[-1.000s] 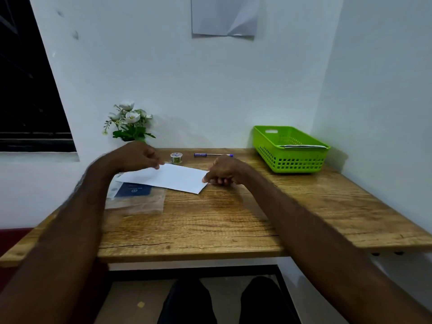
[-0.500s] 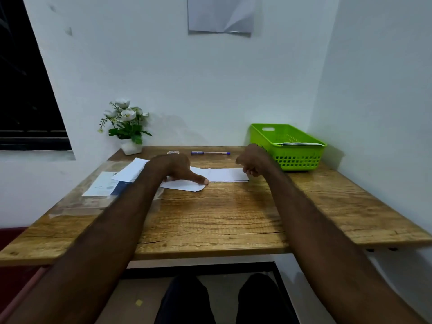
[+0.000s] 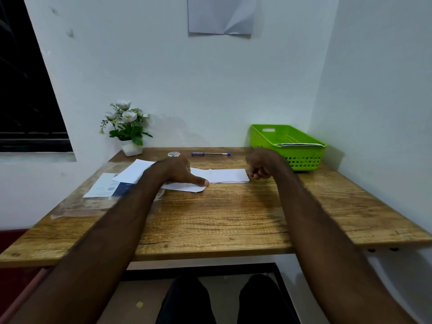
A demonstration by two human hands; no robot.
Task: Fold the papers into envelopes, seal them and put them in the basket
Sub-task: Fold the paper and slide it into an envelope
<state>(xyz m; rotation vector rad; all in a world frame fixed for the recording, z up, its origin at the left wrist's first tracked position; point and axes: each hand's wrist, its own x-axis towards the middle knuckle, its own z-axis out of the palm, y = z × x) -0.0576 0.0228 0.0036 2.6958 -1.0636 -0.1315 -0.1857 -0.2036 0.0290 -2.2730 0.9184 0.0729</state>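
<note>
Left hand [image 3: 174,173] presses two white sheets [image 3: 228,176] flat, right hand [image 3: 259,166] curled empty (one basket [image 3: 288,142]).

The left hand [image 3: 174,172] hides the sheet's [image 3: 138,170] middle; the basket's [image 3: 301,157] contents are perhaps papers.

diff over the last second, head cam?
Left hand moved right from the sheet's far-left corner and now presses the white paper flat. Right hand let go of its near-right corner and moved right, fingers curled. A folded paper now shows. Basket, pen unchanged.
</note>
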